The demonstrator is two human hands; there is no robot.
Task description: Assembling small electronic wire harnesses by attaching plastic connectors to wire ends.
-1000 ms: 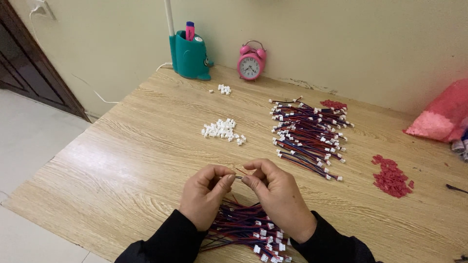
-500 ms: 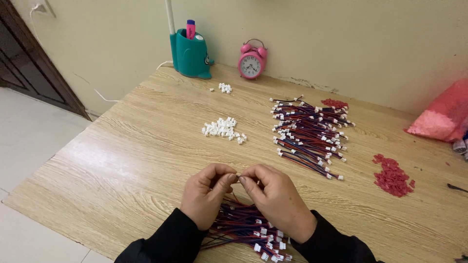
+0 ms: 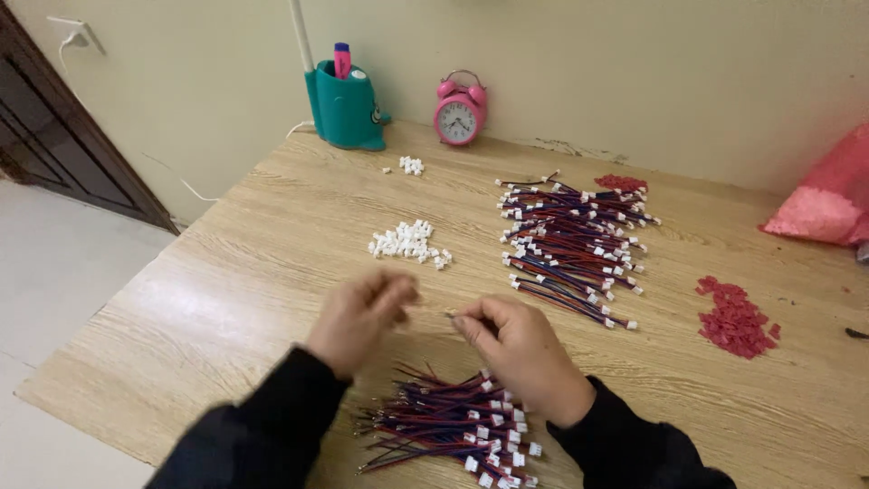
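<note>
Upper centre: teal pen holder [image 3: 346,107], pink alarm clock [image 3: 459,117]. Right edge: pink bag [image 3: 826,201]. Lower right: red pieces [image 3: 734,317]. Upper left: dark door [image 3: 54,145].

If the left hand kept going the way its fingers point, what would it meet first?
The left hand points up and to the right, so probably the small pile of white connectors; bare table lies between. Depth is unclear.

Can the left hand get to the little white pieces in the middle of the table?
Probably yes. The left hand hangs just short of the pile of small white pieces, with only bare wooden table between them. Nothing blocks the way.
</note>
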